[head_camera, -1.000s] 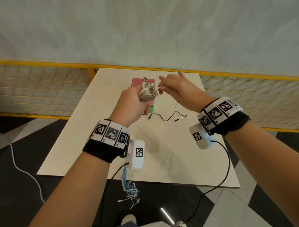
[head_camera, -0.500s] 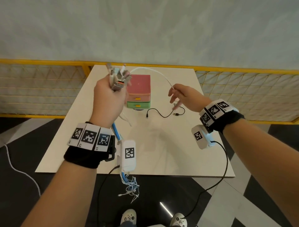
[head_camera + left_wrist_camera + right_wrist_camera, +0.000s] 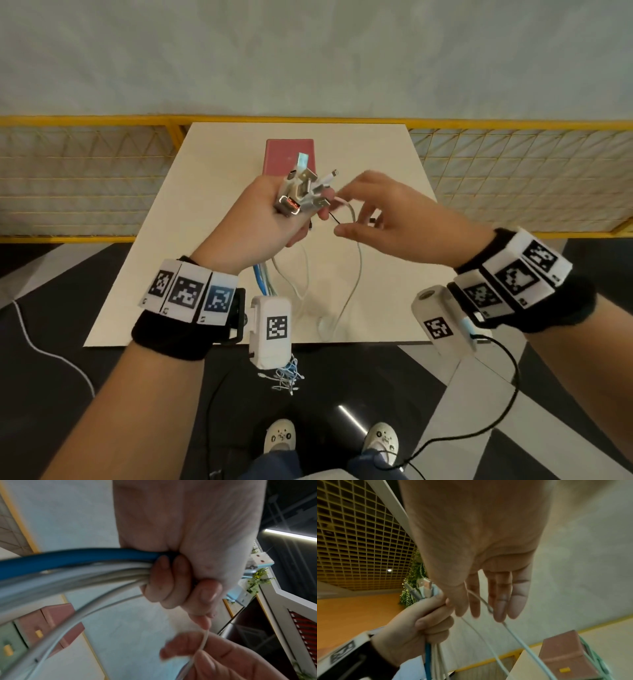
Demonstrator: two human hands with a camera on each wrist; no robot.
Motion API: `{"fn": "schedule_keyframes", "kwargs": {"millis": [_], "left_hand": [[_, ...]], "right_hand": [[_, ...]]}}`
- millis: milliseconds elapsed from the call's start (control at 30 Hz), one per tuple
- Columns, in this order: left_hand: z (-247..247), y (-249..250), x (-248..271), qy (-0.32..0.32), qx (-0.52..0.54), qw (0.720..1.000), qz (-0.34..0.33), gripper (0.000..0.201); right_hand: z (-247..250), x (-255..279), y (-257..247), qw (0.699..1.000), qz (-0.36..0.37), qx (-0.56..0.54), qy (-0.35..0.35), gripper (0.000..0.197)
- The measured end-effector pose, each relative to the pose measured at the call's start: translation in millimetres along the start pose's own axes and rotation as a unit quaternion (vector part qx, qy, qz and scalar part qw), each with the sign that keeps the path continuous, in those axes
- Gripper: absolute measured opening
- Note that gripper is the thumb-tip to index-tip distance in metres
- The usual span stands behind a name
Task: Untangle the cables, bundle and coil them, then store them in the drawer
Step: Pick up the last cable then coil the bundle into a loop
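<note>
- Left hand (image 3: 260,219) is fisted around a bundle of cables (image 3: 73,573), one blue and the rest pale, with the plugs (image 3: 301,192) fanning out above the fist.
- Right hand (image 3: 387,212), just beside it, has its fingers loosely spread; a thin white cable (image 3: 518,641) runs between them, but whether they pinch it I cannot tell.
- Both hands are above the table (image 3: 212,171), in front of the pink drawer box (image 3: 287,150).

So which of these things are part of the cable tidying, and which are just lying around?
Part of the job:
cable bundle, gripped by the left hand
white cable, at the right hand
drawer box

Just there:
table
yellow fence
floor cord
</note>
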State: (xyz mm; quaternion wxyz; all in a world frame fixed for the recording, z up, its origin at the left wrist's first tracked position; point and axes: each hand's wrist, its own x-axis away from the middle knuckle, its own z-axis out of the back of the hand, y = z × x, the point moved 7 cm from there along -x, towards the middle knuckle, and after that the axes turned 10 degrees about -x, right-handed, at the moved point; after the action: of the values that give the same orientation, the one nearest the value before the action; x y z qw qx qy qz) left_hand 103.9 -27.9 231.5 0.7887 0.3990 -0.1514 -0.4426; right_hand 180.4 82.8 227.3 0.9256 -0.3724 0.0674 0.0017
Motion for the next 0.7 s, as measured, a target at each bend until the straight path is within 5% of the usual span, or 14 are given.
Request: {"fn": "schedule_keyframes", "kwargs": {"millis": [33,267,500,700], "left_hand": [[-1.3,1.9,2.4,0.000,0.006,1.000,-0.003,0.037],[6.5,-7.0,17.1,0.089,0.053,0.994,0.016,0.022],[-7.6,2.4,20.1,0.053,0.054,0.997,0.017,0.058],[-20.0,16.1,19.6,0.021,0.039,0.999,-0.028,0.048]], "right_hand": [[-6.4,3.3,-2.1,1.000,-0.006,-0.006,-0.017,0.009],[-41.4,28.0,4.7,0.986,-0.104,-0.040,-0.123,0.026],[-72.5,49.3,21.4,0.943,-0.191,-0.033,-0.272,0.034],[-44.5,36.6,25.6,0.980,-0.091,0.111,-0.138,0.073]]}}
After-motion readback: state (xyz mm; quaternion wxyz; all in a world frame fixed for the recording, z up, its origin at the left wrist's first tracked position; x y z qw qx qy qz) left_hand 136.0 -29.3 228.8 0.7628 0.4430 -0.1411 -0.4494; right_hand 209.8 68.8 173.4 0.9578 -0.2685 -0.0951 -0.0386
